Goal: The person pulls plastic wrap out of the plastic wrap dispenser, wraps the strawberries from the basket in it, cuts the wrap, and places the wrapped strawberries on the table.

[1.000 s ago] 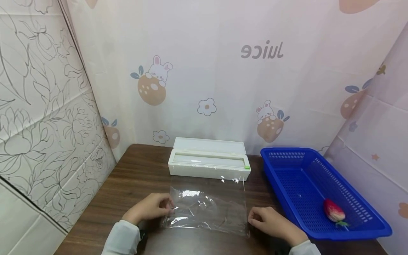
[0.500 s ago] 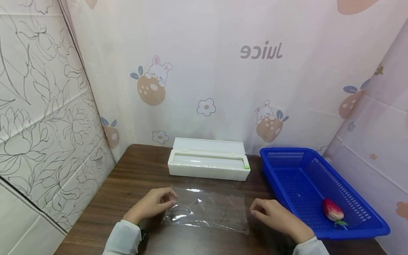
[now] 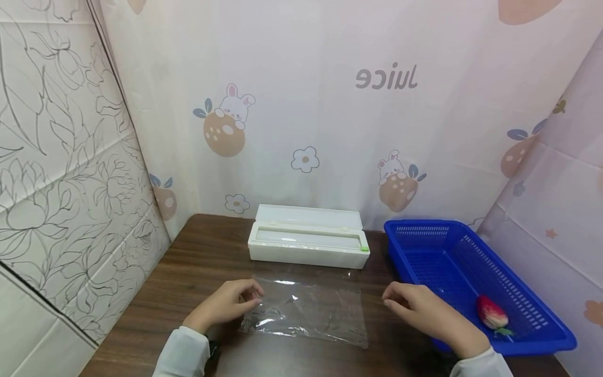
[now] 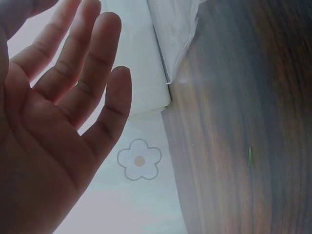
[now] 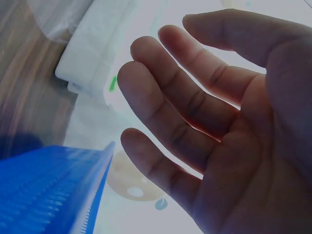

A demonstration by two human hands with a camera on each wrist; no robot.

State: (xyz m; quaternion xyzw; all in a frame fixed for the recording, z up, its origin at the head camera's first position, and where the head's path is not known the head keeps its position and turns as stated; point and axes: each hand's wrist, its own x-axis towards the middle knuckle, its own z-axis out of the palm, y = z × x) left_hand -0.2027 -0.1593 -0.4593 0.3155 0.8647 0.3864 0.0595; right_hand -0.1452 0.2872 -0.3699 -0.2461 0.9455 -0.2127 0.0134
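Note:
A sheet of clear plastic wrap point(image 3: 311, 309) lies wrinkled on the dark wooden table, in front of a white wrap dispenser box point(image 3: 308, 254) with its lid raised. My left hand point(image 3: 232, 302) is beside the sheet's left edge, fingertips overlapping that edge in the head view. Its palm point(image 4: 44, 131) and loosely bent fingers hold nothing in the left wrist view. To the right of the sheet, apart from it, hovers my right hand point(image 3: 426, 311). The right wrist view shows its fingers point(image 5: 170, 112) relaxed, with nothing between them.
A blue plastic basket point(image 3: 410, 267) stands at the right, close to my right hand. Inside it lies a red and pale strawberry-like item point(image 3: 492, 311) with green leaves. A green slider point(image 3: 365, 248) sits on the dispenser's right end. A printed curtain point(image 3: 306, 104) hangs behind the table.
The plastic wrap has settled lower onto the table. My right hand has moved away from its right edge, up and towards the basket. The left hand has shifted slightly up and right.

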